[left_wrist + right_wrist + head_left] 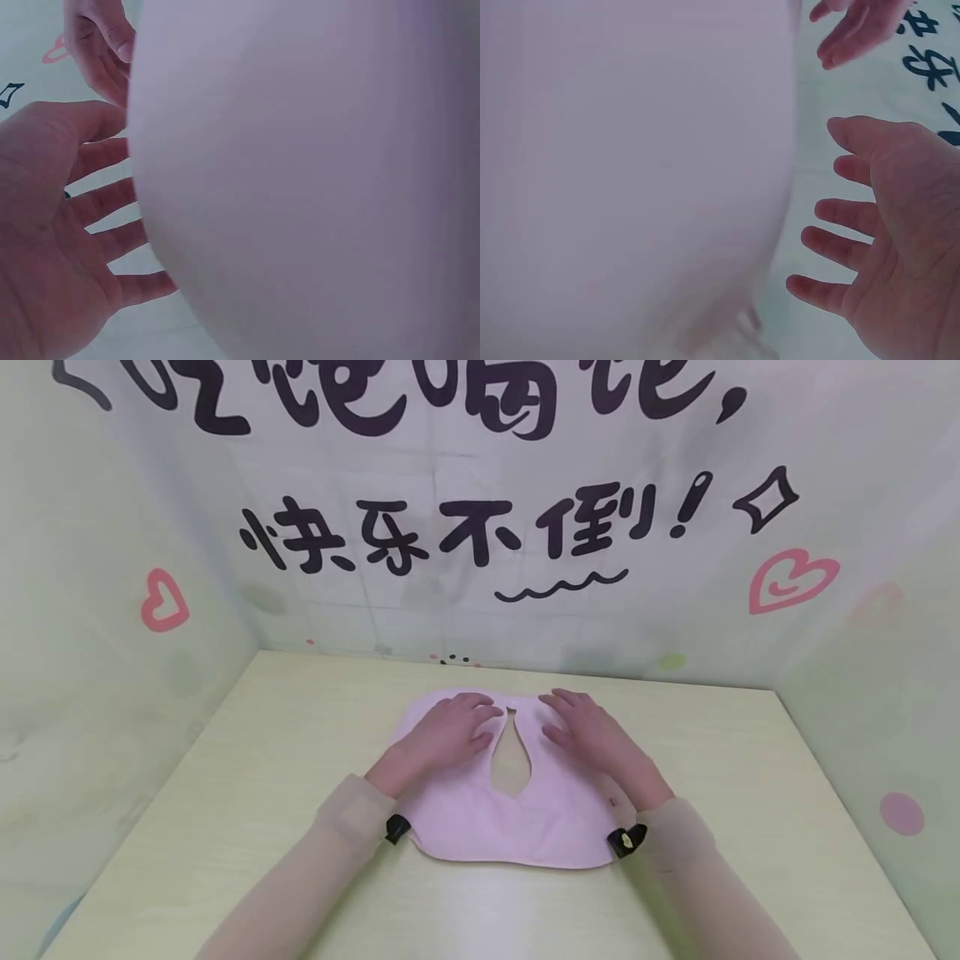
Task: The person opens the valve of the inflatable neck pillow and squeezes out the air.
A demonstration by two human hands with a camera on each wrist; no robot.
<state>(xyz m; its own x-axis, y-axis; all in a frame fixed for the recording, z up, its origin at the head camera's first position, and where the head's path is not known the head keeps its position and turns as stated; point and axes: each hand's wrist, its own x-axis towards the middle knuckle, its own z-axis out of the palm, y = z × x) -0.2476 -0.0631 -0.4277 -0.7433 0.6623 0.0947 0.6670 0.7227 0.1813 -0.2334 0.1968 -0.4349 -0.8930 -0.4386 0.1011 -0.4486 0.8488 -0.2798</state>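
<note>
A pink, soft-looking piece (465,827) with rounded corners and a teardrop-shaped opening lies on the table. My left hand (453,727) is over its left half, fingers loosely bent beside the narrow end of the opening. Over the right half is my right hand (600,735), its fingers loosely spread toward the opening. Neither hand grips anything. In the left wrist view, the pink piece (292,180) fills the right side and hides the left fingertips. The right wrist view shows the straight, parted fingers (836,247) of my right hand beside the pink edge.
The pale wooden table (300,718) meets a white printed curtain (435,627) at its back edge. Similar pale panels (847,710) stand along both sides. A black band (626,841) shows at the right wrist, near the pink piece's front corner.
</note>
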